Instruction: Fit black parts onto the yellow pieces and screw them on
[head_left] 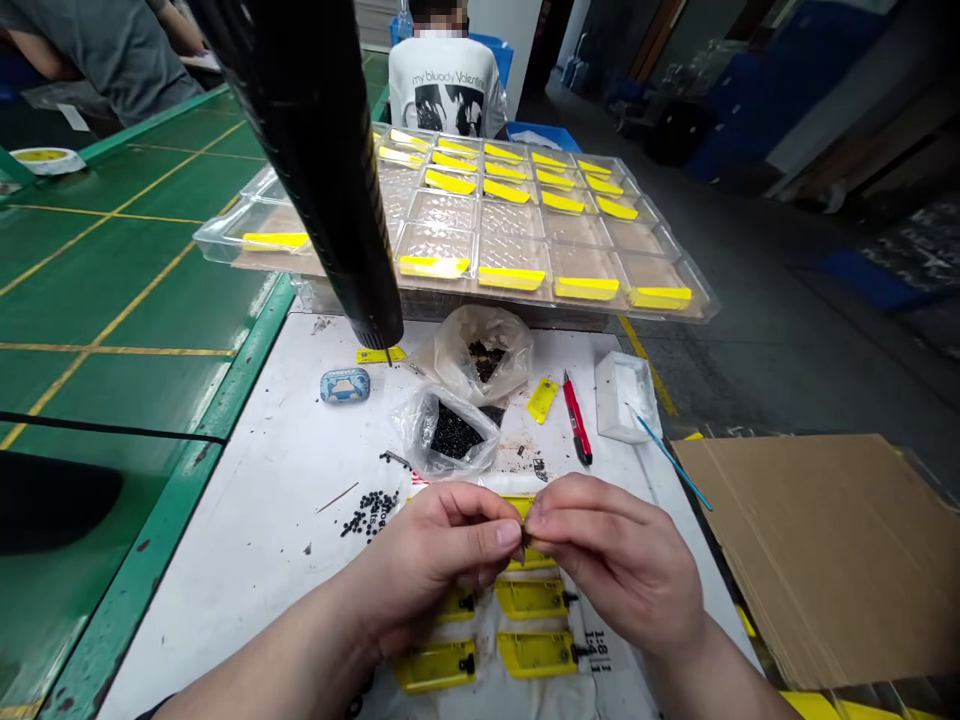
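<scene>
My left hand (pixel 450 545) and my right hand (pixel 619 550) meet over the white work surface, thumbs and fingertips pinched together. Something tiny and dark sits between the fingertips, too small to make out. Beneath the hands lie rows of yellow plastic pieces; one yellow piece (pixel 535 654) has a small black fitting at its right end, and another yellow piece (pixel 435 665) lies beside it. Loose black bits (pixel 369 512) are scattered left of my left hand. Just beyond the hands stands an open plastic bag of black parts (pixel 454 430); a second bag (pixel 484 350) is behind it.
A black electric screwdriver (pixel 315 160) hangs over the table. Behind the bags, a clear compartment tray (pixel 517 225) holds yellow pieces. A red utility knife (pixel 576 418), white box (pixel 627 395) and blue tin (pixel 345 385) lie around. Cardboard (pixel 817 550) is at right; people sit beyond.
</scene>
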